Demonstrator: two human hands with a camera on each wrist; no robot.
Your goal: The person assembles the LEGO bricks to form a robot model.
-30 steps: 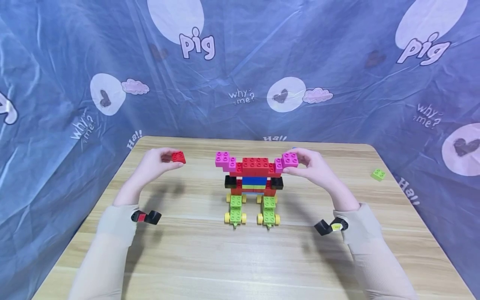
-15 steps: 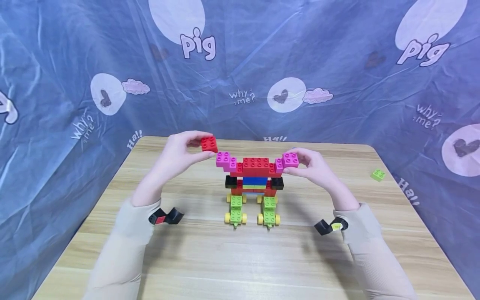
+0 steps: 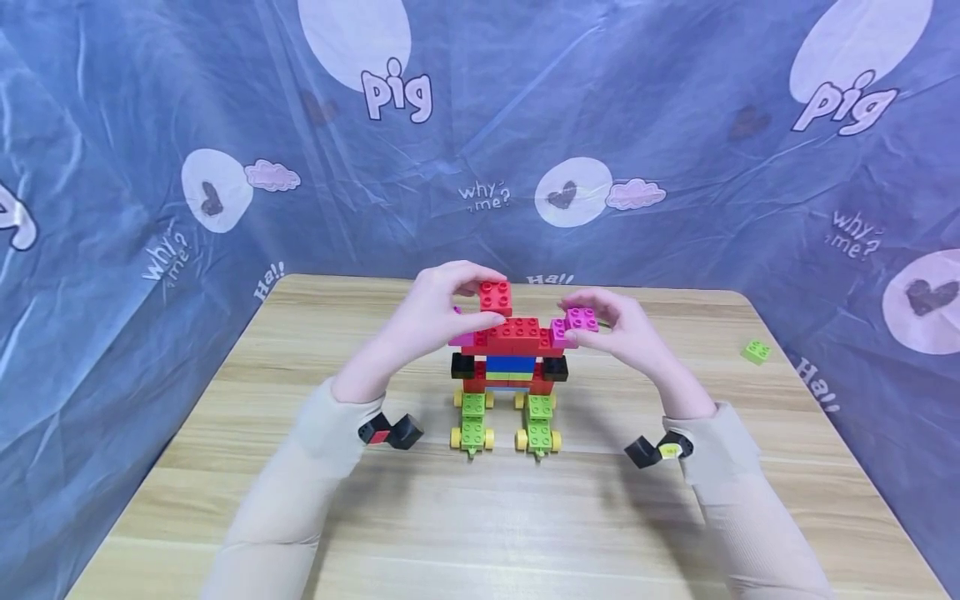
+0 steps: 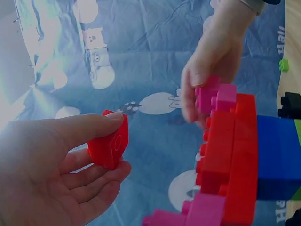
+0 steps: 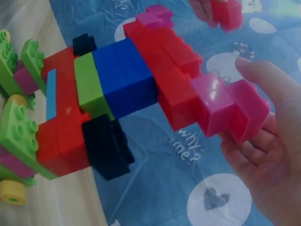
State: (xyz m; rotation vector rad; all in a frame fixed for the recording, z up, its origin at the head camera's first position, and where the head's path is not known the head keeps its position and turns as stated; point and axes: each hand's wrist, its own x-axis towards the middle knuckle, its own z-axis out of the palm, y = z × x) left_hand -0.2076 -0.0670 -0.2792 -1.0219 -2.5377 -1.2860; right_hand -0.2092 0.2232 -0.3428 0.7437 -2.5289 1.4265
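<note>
My left hand pinches a red toy brick between thumb and fingers, just above the top of a built brick figure. In the left wrist view a gap shows between that red brick and the figure's red top row. The figure stands on green wheeled bases, with black side bricks, a blue middle and pink ends. At its right end my right hand holds the pink brick, thumb in front and fingers behind. The left pink end is partly hidden by my left hand.
A loose green brick lies at the right of the wooden table. Blue printed cloth hangs behind the table and along both sides.
My left hand has carried the red brick from the left side rightwards to above the figure's red top. My right hand stays at the right pink brick.
</note>
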